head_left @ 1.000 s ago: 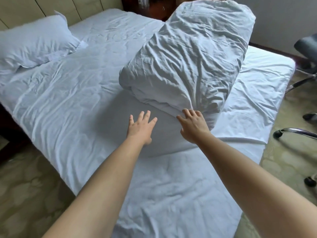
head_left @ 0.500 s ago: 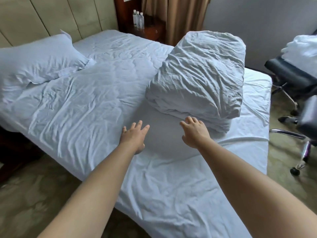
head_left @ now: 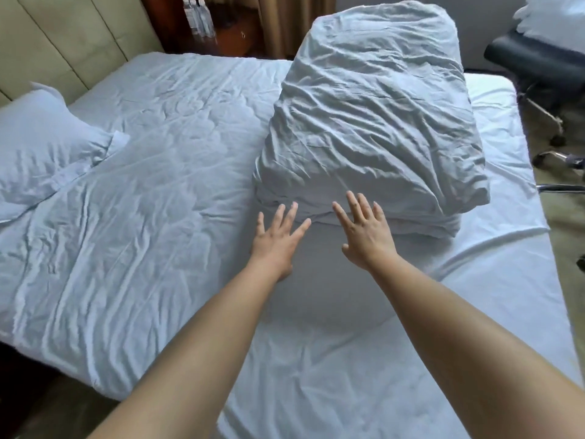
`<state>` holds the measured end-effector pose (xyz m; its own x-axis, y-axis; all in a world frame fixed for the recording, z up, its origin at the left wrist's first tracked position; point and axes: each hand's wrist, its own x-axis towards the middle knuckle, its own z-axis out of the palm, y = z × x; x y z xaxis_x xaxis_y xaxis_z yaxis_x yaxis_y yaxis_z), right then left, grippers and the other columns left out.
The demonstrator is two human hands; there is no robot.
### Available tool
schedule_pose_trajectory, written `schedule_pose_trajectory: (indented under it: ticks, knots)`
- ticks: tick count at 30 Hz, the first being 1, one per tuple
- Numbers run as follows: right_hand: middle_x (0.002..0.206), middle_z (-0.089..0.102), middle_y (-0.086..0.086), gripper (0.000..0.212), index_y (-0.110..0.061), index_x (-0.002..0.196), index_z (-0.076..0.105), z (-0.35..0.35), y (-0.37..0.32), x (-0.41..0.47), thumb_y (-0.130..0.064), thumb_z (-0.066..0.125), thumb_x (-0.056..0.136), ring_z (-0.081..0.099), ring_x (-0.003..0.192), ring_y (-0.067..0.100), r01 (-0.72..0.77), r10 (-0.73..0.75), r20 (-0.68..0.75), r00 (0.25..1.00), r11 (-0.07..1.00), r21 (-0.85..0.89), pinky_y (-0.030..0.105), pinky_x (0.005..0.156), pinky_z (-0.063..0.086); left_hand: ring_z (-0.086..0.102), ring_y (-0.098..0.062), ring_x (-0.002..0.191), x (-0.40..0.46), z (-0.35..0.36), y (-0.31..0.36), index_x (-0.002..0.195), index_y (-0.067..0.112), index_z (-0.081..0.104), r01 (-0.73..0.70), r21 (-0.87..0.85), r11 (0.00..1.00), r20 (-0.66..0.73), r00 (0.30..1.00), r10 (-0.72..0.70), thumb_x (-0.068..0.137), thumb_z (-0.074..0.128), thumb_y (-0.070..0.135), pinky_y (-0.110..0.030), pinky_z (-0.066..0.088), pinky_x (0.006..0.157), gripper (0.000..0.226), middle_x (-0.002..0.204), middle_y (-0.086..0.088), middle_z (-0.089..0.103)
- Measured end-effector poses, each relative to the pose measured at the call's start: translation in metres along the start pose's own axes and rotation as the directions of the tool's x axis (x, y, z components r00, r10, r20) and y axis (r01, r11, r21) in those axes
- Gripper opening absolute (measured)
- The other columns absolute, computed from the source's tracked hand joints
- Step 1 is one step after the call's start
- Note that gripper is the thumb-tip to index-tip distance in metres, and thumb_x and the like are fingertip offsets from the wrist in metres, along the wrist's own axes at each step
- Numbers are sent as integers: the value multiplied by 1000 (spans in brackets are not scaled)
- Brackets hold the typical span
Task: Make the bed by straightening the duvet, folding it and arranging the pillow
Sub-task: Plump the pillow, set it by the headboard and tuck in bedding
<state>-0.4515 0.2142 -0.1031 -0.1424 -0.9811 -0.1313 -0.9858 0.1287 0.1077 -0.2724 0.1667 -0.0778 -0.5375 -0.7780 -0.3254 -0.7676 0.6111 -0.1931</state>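
There is one bed [head_left: 164,236], and I take it as the landmark. On the bed lies one folded duvet [head_left: 373,122], toward its far right part. On the bed there is also one pillow [head_left: 41,147], at its left side near the headboard [head_left: 72,49], which is one. Above the bed, in front of the duvet, there are two hands: one left hand [head_left: 275,245] and one right hand [head_left: 364,232]. Behind the bed stand three water bottles [head_left: 198,15]. To the right of the bed there is one dark chair [head_left: 538,64].
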Motion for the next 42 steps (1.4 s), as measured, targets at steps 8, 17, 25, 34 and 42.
schedule_pose_trajectory:
  ticks: [8,17,25,34,42]
  knots:
    - [159,-19,11,105,-27,146,-21,36,-17,77,-36,64,85,-14,147,31,-73,78,-90,993,996,57,47,113,-16,-24,-30,143,105,19,-34,147,26,-24,-90,108,990,-171,979,108,87,56,24,-61,-8,111,101,154,-6,-30]
    - [153,-10,26,129,-15,149,-9,130,-17,133,-37,82,61,-5,141,45,-151,103,-220,970,965,-214,59,109,-17,-21,-40,142,203,93,-47,144,22,-29,-306,273,912,-290,878,382,78,64,25,-69,-16,103,114,154,-13,-29]
    - [150,10,27,83,-15,150,8,191,1,181,-11,62,87,17,138,44,-254,64,-552,832,927,-276,57,115,3,15,-43,137,286,155,-46,149,23,6,-248,472,846,-655,543,525,93,36,22,-68,7,104,64,152,-17,12]
    - [86,53,6,11,-17,92,46,193,17,231,-7,46,86,41,83,25,-213,-180,-700,691,875,-435,37,74,34,52,-26,76,333,143,-40,103,18,54,-306,579,756,-745,179,643,91,45,11,-40,36,66,17,82,-5,59]
    - [54,54,2,17,-17,68,45,155,0,225,-10,59,74,50,43,20,-136,-105,-606,788,931,-338,24,44,37,50,-20,45,300,102,-45,67,18,56,-442,492,750,-738,244,629,82,46,3,-22,36,46,23,55,-5,53]
